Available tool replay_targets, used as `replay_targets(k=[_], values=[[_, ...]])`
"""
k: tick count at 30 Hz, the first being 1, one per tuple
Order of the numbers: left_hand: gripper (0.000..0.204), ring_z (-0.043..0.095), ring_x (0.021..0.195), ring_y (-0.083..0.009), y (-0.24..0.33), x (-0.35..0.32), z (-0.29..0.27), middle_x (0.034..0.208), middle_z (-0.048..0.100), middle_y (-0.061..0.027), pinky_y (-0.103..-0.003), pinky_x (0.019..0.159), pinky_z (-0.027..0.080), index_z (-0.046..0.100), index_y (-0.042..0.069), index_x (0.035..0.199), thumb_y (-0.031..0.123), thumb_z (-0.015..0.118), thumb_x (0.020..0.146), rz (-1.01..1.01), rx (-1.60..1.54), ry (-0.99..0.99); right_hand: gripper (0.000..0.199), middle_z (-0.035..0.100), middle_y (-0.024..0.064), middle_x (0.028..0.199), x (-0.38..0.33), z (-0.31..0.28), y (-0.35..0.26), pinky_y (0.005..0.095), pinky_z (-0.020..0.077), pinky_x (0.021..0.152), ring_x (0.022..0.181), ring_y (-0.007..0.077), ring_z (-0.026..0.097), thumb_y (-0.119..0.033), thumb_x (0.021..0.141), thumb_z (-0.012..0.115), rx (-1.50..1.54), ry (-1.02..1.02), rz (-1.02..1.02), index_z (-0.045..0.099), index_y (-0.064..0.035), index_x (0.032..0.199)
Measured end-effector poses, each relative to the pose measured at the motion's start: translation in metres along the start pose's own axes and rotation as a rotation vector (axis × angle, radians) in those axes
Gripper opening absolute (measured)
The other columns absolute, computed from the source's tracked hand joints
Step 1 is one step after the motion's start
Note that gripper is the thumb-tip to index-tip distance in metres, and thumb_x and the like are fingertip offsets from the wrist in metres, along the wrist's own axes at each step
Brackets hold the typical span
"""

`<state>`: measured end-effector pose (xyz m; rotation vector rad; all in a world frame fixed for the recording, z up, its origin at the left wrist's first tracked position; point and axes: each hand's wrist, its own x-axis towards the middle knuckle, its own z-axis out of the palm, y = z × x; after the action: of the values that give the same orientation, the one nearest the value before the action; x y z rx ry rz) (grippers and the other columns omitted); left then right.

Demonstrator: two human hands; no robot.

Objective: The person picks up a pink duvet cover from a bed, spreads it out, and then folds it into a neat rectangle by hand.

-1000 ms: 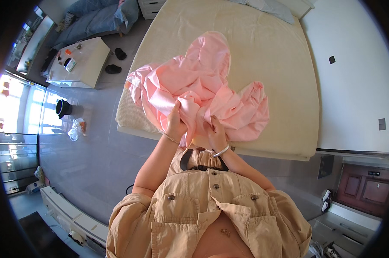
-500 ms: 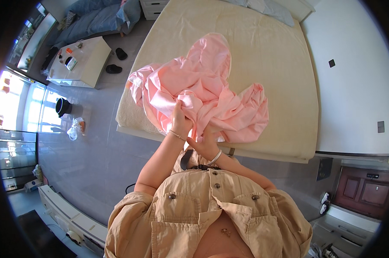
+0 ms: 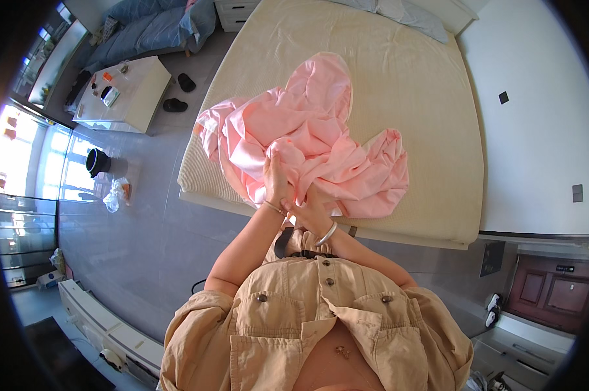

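A large piece of crumpled pink fabric (image 3: 314,124), smooth and slightly shiny, lies heaped at the near end of the bed (image 3: 418,85). It looks like bed linen, but its exact kind is not clear. My left hand (image 3: 277,177) is closed on a bunched fold, thumb upward, its other fingers partly hidden by cloth. Lower and to its right, my right hand (image 3: 314,212) grips the fabric's near edge close to my left wrist. Folds cover most of its fingers.
Grey pillows (image 3: 411,18) rest at the bed's far end. To the left are a white low table (image 3: 135,98) with small items, black slippers (image 3: 175,105), a blue sofa (image 3: 144,29), a black bin (image 3: 98,163) and a plastic bag (image 3: 115,195). A white wall (image 3: 535,130) stands at right.
The fold at my left hand has shifted slightly and bunched up rounder. My right hand has turned a little, its fingers now nearer my left wrist. The rest of the fabric lies much the same.
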<state>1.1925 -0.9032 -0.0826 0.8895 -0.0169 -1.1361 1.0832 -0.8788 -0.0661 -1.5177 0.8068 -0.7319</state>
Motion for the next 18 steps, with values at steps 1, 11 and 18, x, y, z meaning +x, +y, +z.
replay_targets(k=[1, 11, 18], values=[[0.029, 0.051, 0.095, -0.0243, 0.001, 0.000, 0.000, 0.102, 0.050, -0.0120, -0.037, 0.083, 0.044, 0.045, 0.002, 0.105, 0.025, 0.039, 0.088, -0.004, 0.002, -0.010, 0.059, 0.042, 0.0133, 0.111, -0.001, -0.003, 0.001, 0.0325, 0.0361, 0.086, 0.103, 0.0214, 0.041, -0.026, 0.073, 0.063, 0.036, -0.024, 0.012, 0.034, 0.0032, 0.116], [0.023, 0.052, 0.088, -0.0226, -0.014, 0.005, -0.012, 0.095, 0.051, -0.0098, -0.035, 0.078, 0.045, 0.046, 0.002, 0.102, 0.020, 0.041, 0.087, -0.252, -0.220, 0.037, 0.055, 0.047, 0.0183, 0.104, -0.009, 0.015, 0.054, 0.0350, 0.0428, 0.075, 0.092, 0.0290, 0.050, -0.002, 0.071, 0.053, -0.362, 0.495, -0.210, 0.029, 0.0050, 0.119], [0.026, 0.046, 0.061, -0.0128, -0.015, 0.041, -0.081, 0.071, 0.047, -0.0033, -0.025, 0.055, 0.042, 0.042, 0.002, 0.092, 0.003, 0.056, 0.070, 0.191, 0.723, 0.163, 0.020, 0.052, 0.0236, 0.072, -0.039, -0.043, 0.017, 0.0409, 0.0402, 0.059, 0.069, 0.0399, 0.051, -0.001, 0.062, 0.040, -0.344, -0.198, -0.091, 0.052, 0.0017, 0.077]])
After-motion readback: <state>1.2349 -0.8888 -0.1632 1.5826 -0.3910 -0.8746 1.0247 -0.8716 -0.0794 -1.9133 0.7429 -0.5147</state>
